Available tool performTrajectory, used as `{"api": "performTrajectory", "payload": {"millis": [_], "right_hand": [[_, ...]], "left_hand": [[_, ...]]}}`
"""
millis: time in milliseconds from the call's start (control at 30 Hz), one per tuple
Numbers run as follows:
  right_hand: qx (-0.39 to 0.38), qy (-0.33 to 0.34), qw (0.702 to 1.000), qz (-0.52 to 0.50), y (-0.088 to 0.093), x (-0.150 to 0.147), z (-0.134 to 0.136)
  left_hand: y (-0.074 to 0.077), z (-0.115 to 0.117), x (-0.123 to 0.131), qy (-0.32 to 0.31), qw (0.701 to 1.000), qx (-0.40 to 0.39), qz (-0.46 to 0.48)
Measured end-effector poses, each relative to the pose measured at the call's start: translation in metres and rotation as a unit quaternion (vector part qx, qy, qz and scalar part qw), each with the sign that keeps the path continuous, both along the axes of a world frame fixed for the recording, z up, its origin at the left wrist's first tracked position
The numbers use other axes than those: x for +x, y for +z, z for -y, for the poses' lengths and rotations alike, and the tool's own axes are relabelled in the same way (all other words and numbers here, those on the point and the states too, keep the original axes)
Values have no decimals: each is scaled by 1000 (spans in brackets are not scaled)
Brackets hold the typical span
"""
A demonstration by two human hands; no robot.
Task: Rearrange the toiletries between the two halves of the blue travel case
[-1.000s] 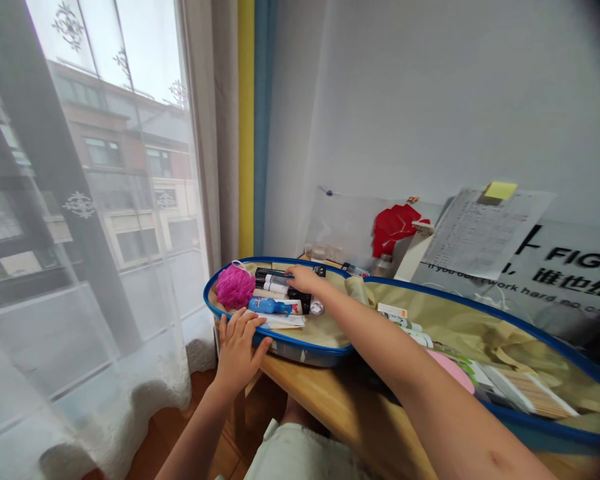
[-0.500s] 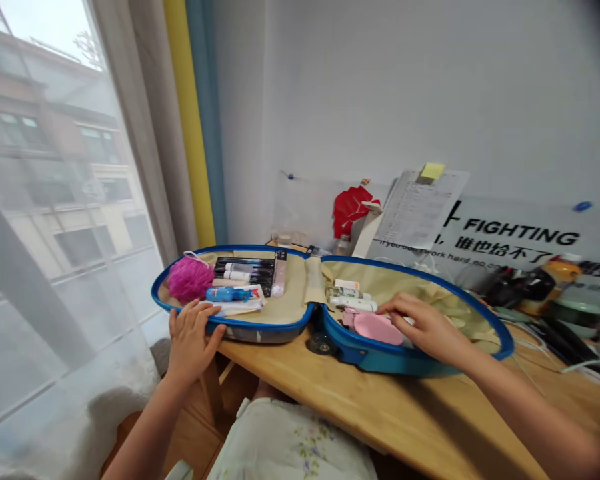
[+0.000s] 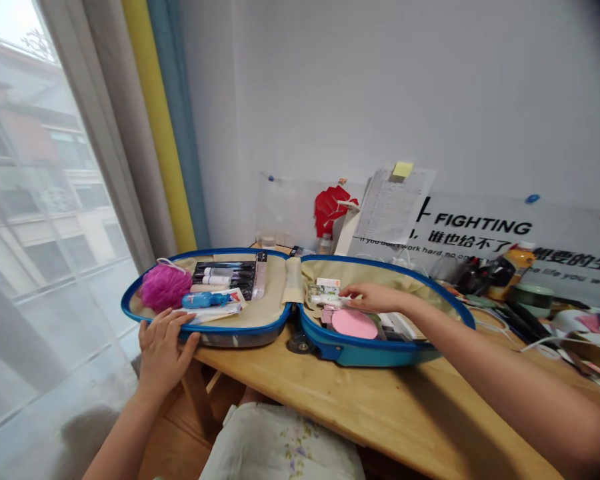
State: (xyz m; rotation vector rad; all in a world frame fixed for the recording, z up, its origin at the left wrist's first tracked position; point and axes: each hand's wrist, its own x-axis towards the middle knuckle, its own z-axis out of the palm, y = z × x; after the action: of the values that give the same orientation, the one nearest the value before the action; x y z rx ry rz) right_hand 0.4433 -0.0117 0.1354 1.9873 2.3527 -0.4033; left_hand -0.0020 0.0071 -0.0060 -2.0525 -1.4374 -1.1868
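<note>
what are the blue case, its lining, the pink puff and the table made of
Case: hard plastic by the look, a smooth blue shell with a slight sheen and a moulded rim.
Lining: thin beige cloth, matte and creased.
Puff: gathered nylon-like mesh, ruffled, with a white cord loop.
Table: light wood or wood veneer, grain lines showing, satin finish.

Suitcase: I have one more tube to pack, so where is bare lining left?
Left half: bare lining between the makeup tubes and the centre hinge. Right half: bare lining behind the right hand, toward the far rim. Crowded: around the pink bath pouf and the pink round case.
</note>
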Motion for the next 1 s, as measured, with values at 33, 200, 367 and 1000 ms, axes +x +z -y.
{"api": "performTrajectory", "payload": {"millis": [33,200,367,1000], "right_hand": [[1,2,1000,19,-3,-3,-10],[-25,-7,998,59,-16,-6,-42],[-62,29,997,31,-23,0,-48],[144,88,985,-39,26,-152,-91]], "left_hand": [[0,0,0,1,1000,2,-3],[2,1,1,-3,1000,5,-3],[5,3,3,-5,1000,-16,11],[10,9,8,-13,998,-51,28]]}}
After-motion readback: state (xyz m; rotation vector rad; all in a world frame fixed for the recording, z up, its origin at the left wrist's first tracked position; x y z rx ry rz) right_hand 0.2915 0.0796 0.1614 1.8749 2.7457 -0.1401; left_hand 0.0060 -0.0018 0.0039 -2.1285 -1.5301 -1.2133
